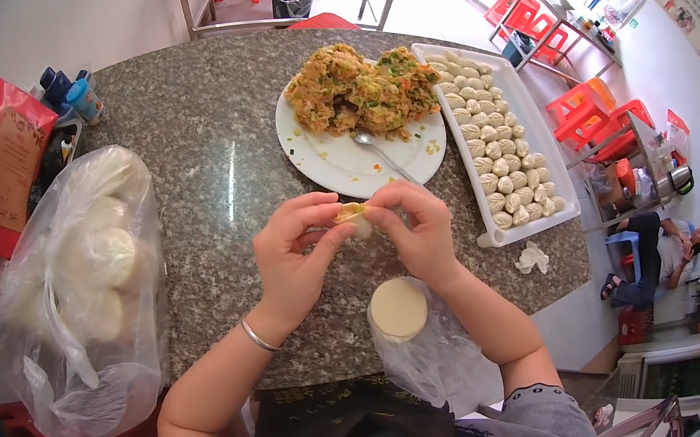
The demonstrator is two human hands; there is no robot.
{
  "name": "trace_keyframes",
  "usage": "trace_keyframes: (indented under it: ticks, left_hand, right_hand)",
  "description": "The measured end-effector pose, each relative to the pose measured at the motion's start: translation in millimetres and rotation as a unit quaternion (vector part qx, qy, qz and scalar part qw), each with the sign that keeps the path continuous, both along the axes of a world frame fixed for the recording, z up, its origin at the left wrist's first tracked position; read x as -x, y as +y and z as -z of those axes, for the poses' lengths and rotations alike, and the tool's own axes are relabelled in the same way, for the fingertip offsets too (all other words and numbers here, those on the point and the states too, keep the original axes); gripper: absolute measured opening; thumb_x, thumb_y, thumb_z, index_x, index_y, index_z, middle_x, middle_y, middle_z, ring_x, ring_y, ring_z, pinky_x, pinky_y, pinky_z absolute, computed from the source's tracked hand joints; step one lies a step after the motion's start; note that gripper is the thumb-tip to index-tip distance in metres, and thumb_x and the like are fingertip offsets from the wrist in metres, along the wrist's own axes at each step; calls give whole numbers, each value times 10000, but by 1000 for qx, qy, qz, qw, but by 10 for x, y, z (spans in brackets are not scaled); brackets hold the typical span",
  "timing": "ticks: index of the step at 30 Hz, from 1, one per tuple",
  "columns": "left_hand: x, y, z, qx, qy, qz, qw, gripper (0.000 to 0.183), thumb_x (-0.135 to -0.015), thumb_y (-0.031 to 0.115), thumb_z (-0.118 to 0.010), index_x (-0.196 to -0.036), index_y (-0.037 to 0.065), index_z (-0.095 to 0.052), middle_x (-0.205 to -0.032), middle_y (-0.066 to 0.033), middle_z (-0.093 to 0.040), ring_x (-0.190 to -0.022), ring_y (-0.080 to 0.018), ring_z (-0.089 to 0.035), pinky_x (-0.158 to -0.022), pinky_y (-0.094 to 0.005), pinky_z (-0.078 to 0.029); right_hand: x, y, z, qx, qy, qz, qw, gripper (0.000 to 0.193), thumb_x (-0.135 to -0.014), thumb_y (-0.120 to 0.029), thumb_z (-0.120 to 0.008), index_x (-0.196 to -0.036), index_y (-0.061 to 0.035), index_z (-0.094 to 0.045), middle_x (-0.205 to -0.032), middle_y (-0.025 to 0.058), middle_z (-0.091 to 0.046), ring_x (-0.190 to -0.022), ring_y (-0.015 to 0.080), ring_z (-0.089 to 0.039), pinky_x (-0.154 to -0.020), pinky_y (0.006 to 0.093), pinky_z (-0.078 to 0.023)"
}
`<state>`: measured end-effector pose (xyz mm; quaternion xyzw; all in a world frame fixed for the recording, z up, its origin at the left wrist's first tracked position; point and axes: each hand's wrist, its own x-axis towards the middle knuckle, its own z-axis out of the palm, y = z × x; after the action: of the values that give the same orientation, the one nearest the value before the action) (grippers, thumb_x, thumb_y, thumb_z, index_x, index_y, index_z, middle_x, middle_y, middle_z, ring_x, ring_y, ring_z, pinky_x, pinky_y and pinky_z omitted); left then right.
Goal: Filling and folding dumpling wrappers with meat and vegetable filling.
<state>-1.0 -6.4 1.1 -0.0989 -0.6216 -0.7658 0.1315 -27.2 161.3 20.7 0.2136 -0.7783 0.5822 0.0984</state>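
The left hand (300,248) and right hand (411,221), fingertips pinched close, hold a small pale dough wrapper (363,227) between them, nearer than the round white plate (321,169). Orange-brown minced filling (349,211) shows in its open top; the step seems to be closing it, calling next for small, even pinches along the rim.
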Motion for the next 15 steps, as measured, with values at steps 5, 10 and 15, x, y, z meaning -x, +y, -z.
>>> trace_keyframes:
  ticks: [5,10,15]
  left_hand:
    - [-5,-12,6,89,59,-26,994,198,-781,18,-713,-974,-8,-675,-1089,-123,-609,-863,-157,-651,-720,-240,-564]
    - [-4,-38,-69,179,85,-15,980,92,-805,-3,-679,-893,-26,-665,-1038,-110,-599,-902,-139,-611,-750,-231,-542]
    - [21,-51,-49,236,122,-47,963,89,-800,37,-694,-862,-12,-652,-979,-93,-599,-769,-144,-628,-681,-236,-534]
  right_hand:
    - [-16,-24,3,-1,17,-2,1000,48,-809,-12,-654,-842,15,-632,-834,92,-634,-757,177,-613,-667,275,-479]
    - [-24,-23,-4,9,-5,-2,1000,44,-812,-13,-650,-842,13,-630,-824,92,-631,-751,180,-612,-668,277,-480]
    - [-28,-35,-5,-2,-5,-11,1000,43,-814,-12,-646,-845,12,-630,-824,90,-630,-748,181,-612,-668,278,-482]
